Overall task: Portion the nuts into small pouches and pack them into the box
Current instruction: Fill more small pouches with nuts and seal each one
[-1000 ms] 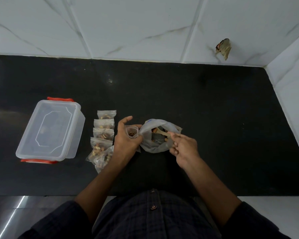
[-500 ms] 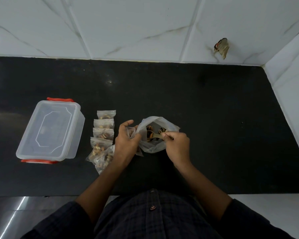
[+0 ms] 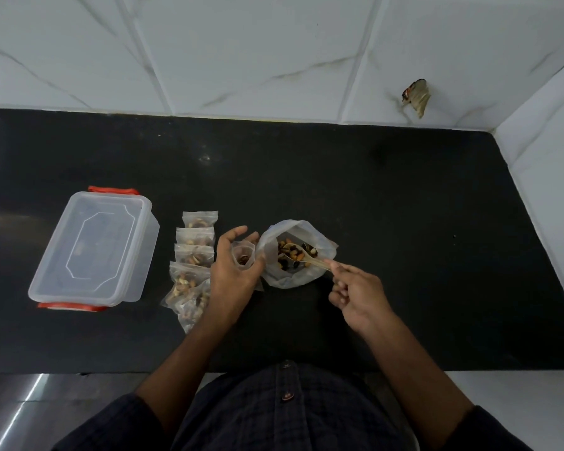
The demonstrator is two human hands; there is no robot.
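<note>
You are partway through the portioning, by the look of it. About five filled zip pouches point(image 3: 196, 237) lie in a column on the black countertop point(image 3: 388, 206), just beside your left hand point(image 3: 233, 271); the nearest ones overlap, so the count is uncertain. The lidded plastic box point(image 3: 93, 249) with red clips sits to their left, closed, and no pouch looks packed inside it. So the packing seems wholly ahead of you, and more scooping besides.

Your left hand curls around a small open pouch point(image 3: 242, 255), held upright with its mouth facing up; only a few nuts show at its bottom. Your right hand point(image 3: 355, 288) pinches the handle of a spoon point(image 3: 302, 257) between thumb and fingertips, the other fingers loosely curled. The spoon's long axis runs from your right hand up and leftward, its bowl loaded with nuts inside the open plastic bag of mixed nuts point(image 3: 298, 252), which stands just right of the pouch, mouth upward.
</note>
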